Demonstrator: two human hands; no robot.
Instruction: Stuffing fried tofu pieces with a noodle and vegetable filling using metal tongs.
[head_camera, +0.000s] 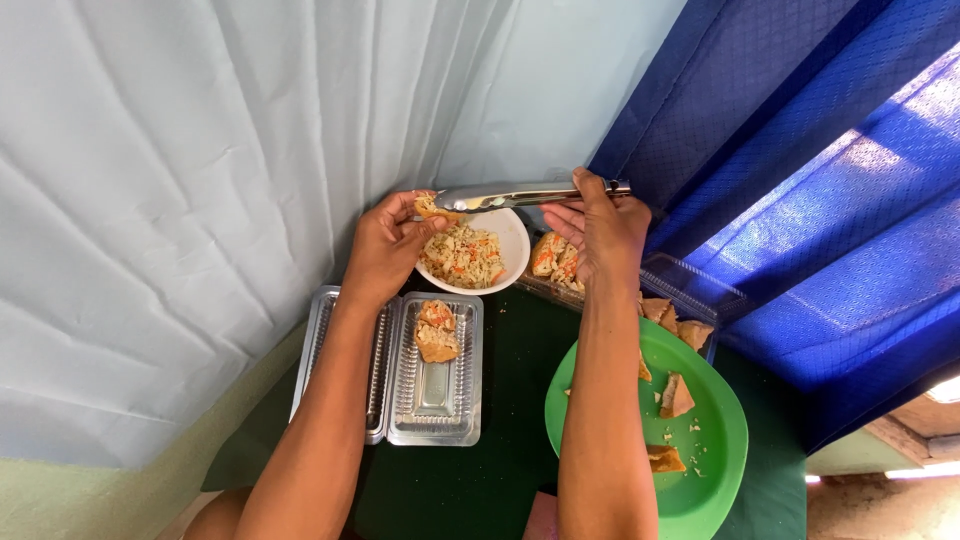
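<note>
The left hand (385, 250) pinches a small fried piece (432, 207) between thumb and fingertips, holding it up at the far left rim of the white bowl (514, 240). The right hand (600, 232) is closed around metal tongs (515, 194), which lie level and point left, their tips touching the fried piece just above the left hand's fingers. The bowl sits between and just below the two hands, filled with a chopped mix of pale and orange bits. Nearer, under the left forearm, an open clear plastic container (430, 400) holds two filled pieces (437, 330) at its far end. To the right, a green plate (715, 440) on the dark green bench (480, 480) carries a few fried pieces, and another clear tray (690, 285) lies beyond the right hand.
</note>
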